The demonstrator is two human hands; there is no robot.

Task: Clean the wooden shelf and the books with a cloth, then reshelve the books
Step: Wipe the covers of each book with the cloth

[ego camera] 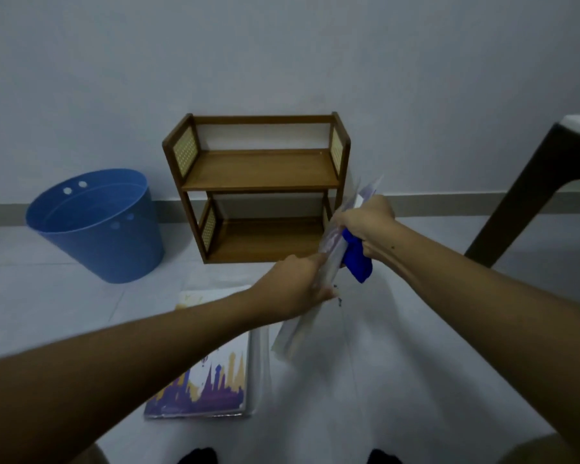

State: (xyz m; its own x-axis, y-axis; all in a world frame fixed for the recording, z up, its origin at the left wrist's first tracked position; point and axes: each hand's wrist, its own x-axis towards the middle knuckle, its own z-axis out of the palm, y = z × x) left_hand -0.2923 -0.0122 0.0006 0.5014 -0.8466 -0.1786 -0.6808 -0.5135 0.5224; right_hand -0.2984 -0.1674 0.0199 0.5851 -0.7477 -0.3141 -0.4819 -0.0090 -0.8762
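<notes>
Head cam has my left hand (298, 286) clamped on a tilted, blurry book (329, 262) so it holds steady while my right hand (365, 226), fisted on the blue cloth (357, 259), wipes it, with the wooden shelf (258, 169) standing empty behind and another book (211, 373) waiting flat on the floor.

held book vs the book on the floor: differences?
The held book is off the floor, tilted and motion-blurred, gripped by the left hand and the right hand, which also holds a blue cloth; the floor book lies flat, untouched, its skyline cover readable. Both are off the wooden shelf.
</notes>
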